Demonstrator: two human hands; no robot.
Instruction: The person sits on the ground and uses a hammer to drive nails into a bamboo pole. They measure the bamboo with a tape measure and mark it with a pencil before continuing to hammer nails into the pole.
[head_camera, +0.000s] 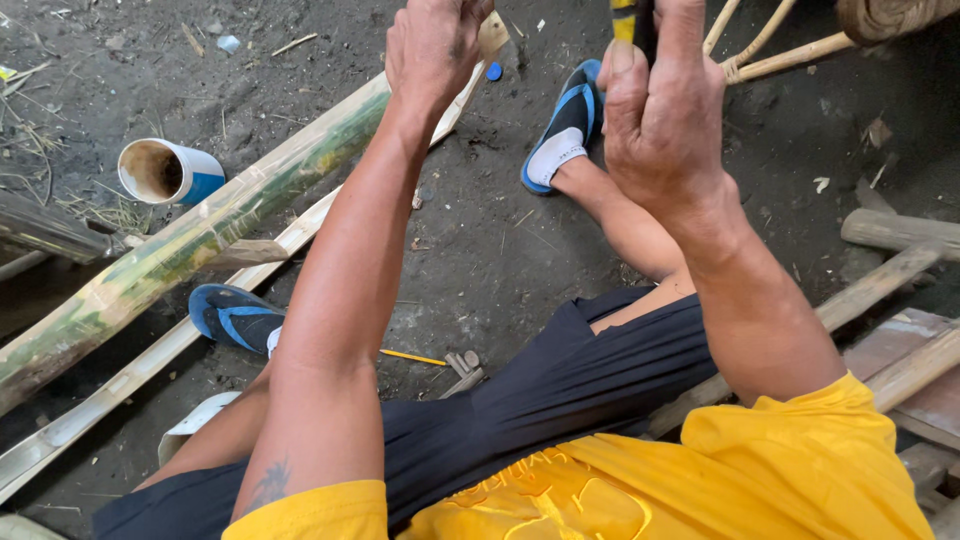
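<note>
Bamboo strip (300, 232): a pale split length lay slanting over the dirt floor (480, 250), from lower left up to the left hand, just beside a thicker green bamboo pole (180, 245).
Left hand (435, 45): closed over the strip's upper end (fingertips were cut off by the top edge).
Right hand (665, 120): clenched around a dark handle (645, 25) with a yellow part (623, 15) beside it; what tool it belonged to was out of frame.
Container: a white and blue cylinder (168, 172) lay on its side left of the pole, open mouth toward the camera; the inside looked brown and stained, contents hard to make out.
Feet: blue and black sandals, one (562, 128) near the strip's top end, the other (232, 318) by its middle.
Other bits: a yellow pencil (412, 356) on the floor beneath the arm; wooden planks (900, 300) at right; rattan furniture legs (770, 45) at top right, only partly shown.
Clothing: yellow shirt (760, 470), dark shorts (560, 390).
</note>
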